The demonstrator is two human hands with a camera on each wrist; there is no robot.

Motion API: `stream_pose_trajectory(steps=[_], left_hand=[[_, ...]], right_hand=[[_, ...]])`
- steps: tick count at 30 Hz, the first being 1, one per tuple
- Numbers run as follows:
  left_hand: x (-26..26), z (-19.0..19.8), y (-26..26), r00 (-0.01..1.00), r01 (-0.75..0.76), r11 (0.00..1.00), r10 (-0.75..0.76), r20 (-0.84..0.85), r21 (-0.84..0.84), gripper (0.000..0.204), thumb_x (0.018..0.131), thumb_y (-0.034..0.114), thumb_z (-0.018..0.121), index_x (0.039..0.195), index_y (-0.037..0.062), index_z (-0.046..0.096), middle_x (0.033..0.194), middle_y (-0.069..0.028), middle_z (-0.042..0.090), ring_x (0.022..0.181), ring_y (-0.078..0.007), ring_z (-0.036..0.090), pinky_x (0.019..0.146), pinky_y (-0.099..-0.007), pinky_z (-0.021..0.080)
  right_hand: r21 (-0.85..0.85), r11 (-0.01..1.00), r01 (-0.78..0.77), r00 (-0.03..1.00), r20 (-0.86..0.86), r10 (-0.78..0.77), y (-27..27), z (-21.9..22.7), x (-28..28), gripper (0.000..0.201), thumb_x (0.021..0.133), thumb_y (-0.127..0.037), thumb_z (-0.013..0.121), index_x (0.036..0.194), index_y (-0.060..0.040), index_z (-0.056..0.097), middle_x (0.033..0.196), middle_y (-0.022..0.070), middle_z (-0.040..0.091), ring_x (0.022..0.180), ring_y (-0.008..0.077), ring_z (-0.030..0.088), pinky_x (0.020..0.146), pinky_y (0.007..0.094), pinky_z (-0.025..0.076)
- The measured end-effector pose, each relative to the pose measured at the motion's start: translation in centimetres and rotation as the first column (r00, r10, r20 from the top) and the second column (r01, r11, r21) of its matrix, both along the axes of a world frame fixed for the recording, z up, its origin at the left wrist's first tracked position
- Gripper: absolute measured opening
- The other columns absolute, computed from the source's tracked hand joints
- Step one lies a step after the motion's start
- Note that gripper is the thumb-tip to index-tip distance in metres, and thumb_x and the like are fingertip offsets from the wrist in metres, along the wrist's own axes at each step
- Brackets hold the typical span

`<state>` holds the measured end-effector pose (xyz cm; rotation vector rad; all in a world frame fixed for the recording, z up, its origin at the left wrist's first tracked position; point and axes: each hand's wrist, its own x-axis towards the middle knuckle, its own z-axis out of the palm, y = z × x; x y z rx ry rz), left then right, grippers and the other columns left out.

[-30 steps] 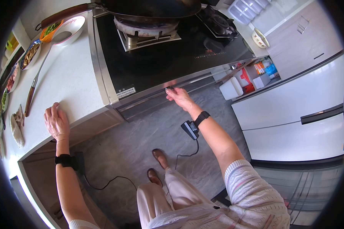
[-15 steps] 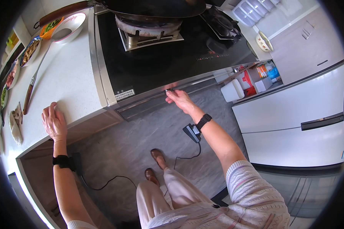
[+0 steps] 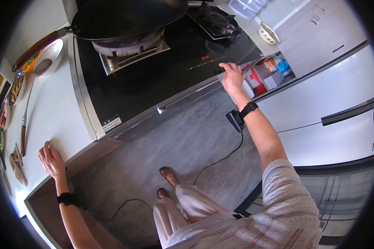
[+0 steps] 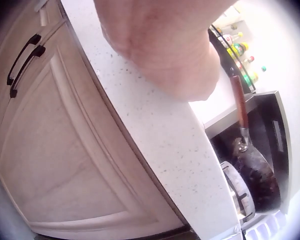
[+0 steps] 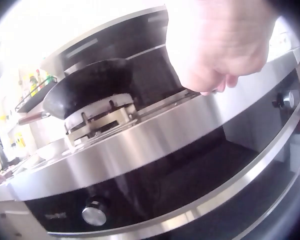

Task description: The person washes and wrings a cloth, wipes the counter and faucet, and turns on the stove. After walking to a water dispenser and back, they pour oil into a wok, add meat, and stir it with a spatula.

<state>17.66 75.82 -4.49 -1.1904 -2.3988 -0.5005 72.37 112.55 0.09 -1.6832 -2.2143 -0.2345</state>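
My left hand [image 3: 52, 161] rests on the white countertop [image 3: 66, 108] near its front edge, fingers relaxed and holding nothing. In the head view, my right hand [image 3: 233, 79] is at the right part of the cooktop's front edge, fingers loosely bent beside the touch panel [image 3: 205, 62], where red marks glow. The right wrist view shows this hand over the steel rim, its fingertips partly hidden. A round knob [image 3: 161, 110], also seen as a silver knob [image 5: 94, 213], sits on the stove front, away from the hand. A dark wok [image 3: 129, 18] stands on the left burner.
A long-handled ladle [image 3: 24, 135], a white bowl [image 3: 56, 52], a cloth [image 3: 16, 168] and several plates of food lie along the left counter. An open drawer [image 3: 274, 79] is by the right hand. A patterned bowl [image 3: 269, 33] stands at the back right. Cables hang from both wrists.
My right hand has let go of the front knob and moved right, up to the cooktop edge by the touch panel. My left hand stays on the counter; the head view has shifted.
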Motion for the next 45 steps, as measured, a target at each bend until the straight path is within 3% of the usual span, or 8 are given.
stream_pose_trajectory(steps=[8, 16, 18, 19, 23, 29, 34, 45], left_hand=[[-0.2, -0.2, -0.2, 1.0, -0.023, 1.0, 0.023, 0.021, -0.012, 0.027, 0.085, 0.016, 0.043, 0.109, 0.012, 0.056, 0.096, -0.0114, 0.052, 0.094, -0.03, 0.049, 0.083, -0.0426, 0.04], [-0.4, -0.4, -0.3, 0.997, 0.016, 0.999, -0.019, -0.07, -0.05, 0.028, 0.08, 0.009, 0.05, 0.107, 0.0121, 0.059, 0.099, -0.0122, 0.055, 0.094, -0.0308, 0.051, 0.084, -0.0404, 0.042], [1.3, 1.1, 0.7, 0.986, -0.12, 0.954, 0.147, 0.078, -0.274, 0.028, 0.087, 0.016, 0.044, 0.111, 0.0089, 0.056, 0.103, -0.0147, 0.056, 0.096, -0.0318, 0.051, 0.086, -0.0418, 0.042], [5.2, 4.1, 0.6, 0.974, -0.125, 0.991, 0.132, 0.184, -0.047, 0.029, 0.089, 0.017, 0.041, 0.113, 0.0092, 0.055, 0.108, -0.0152, 0.055, 0.098, -0.0323, 0.05, 0.083, -0.0435, 0.043], [14.2, 6.7, -5.3, 0.966, -0.13, 0.992, 0.126, 0.226, 0.001, 0.032, 0.069, 0.009, 0.057, 0.1, 0.0096, 0.06, 0.097, -0.0118, 0.059, 0.09, -0.0311, 0.052, 0.077, -0.043, 0.044], [32.3, -1.9, -26.4, 0.751, -0.28, 0.951, 0.304, 0.586, -0.134, 0.023, 0.063, 0.008, 0.059, 0.086, 0.0099, 0.059, 0.085, -0.011, 0.053, 0.086, -0.0295, 0.051, 0.07, -0.0417, 0.044], [51.1, -2.7, -45.6, 0.234, -0.623, 0.673, 0.646, 0.727, -0.398, 0.024, 0.07, 0.014, 0.055, 0.092, 0.0112, 0.064, 0.09, -0.0121, 0.058, 0.093, -0.0316, 0.053, 0.081, -0.0417, 0.045], [83.2, -0.6, -64.6, -0.26, -0.958, -0.085, 0.662, 0.703, -0.273, 0.021, 0.069, 0.015, 0.062, 0.089, 0.0109, 0.065, 0.087, -0.0128, 0.06, 0.09, -0.0315, 0.054, 0.081, -0.0402, 0.046]], right_hand=[[-0.22, 0.975, 0.025, 0.979, 0.204, 0.021, 2.5, 0.7, -1.7, 0.055, 0.073, -0.002, 0.054, 0.12, -0.0286, 0.055, 0.14, 0.0058, 0.033, 0.126, 0.026, 0.031, 0.098, 0.0588, 0.023], [0.019, 0.969, -0.248, 0.968, 0.052, 0.247, -0.9, 1.2, -0.3, 0.047, 0.071, -0.002, 0.053, 0.113, -0.0243, 0.058, 0.125, 0.0024, 0.05, 0.11, 0.026, 0.046, 0.086, 0.0463, 0.038], [-0.025, 0.89, -0.455, 0.889, -0.057, 0.454, -5.4, 1.4, -1.4, 0.042, 0.072, -0.002, 0.053, 0.108, -0.021, 0.061, 0.121, 0.0045, 0.053, 0.106, 0.0283, 0.05, 0.087, 0.0443, 0.039], [-0.068, 0.834, -0.548, 0.834, -0.118, 0.539, -7.6, 0.9, -2.0, 0.037, 0.073, -0.002, 0.052, 0.105, -0.0173, 0.063, 0.119, 0.006, 0.055, 0.104, 0.0293, 0.051, 0.087, 0.0426, 0.04], [-0.389, 0.545, -0.743, 0.643, -0.185, 0.743, -16.3, -2.7, -4.2, 0.033, 0.07, -0.002, 0.053, 0.1, -0.0115, 0.062, 0.117, 0.0088, 0.056, 0.106, 0.03, 0.052, 0.089, 0.0417, 0.042], [-0.678, 0.114, -0.727, 0.359, -0.233, 0.904, -29.1, -4.8, -8.7, 0.029, 0.074, -0.007, 0.058, 0.102, -0.0122, 0.061, 0.112, 0.0056, 0.058, 0.107, 0.0272, 0.051, 0.09, 0.0417, 0.039], [-0.629, -0.169, -0.758, -0.037, -0.218, 0.975, -41.6, -3.4, -13.0, 0.028, 0.072, -0.006, 0.057, 0.099, -0.0116, 0.062, 0.106, 0.0069, 0.06, 0.1, 0.0284, 0.054, 0.086, 0.0419, 0.041], [-0.506, -0.724, -0.469, -0.729, -0.24, 0.641, -79.6, 1.1, -9.7, 0.026, 0.075, -0.01, 0.058, 0.1, -0.0119, 0.062, 0.099, 0.0071, 0.063, 0.095, 0.0276, 0.057, 0.08, 0.0413, 0.045]])
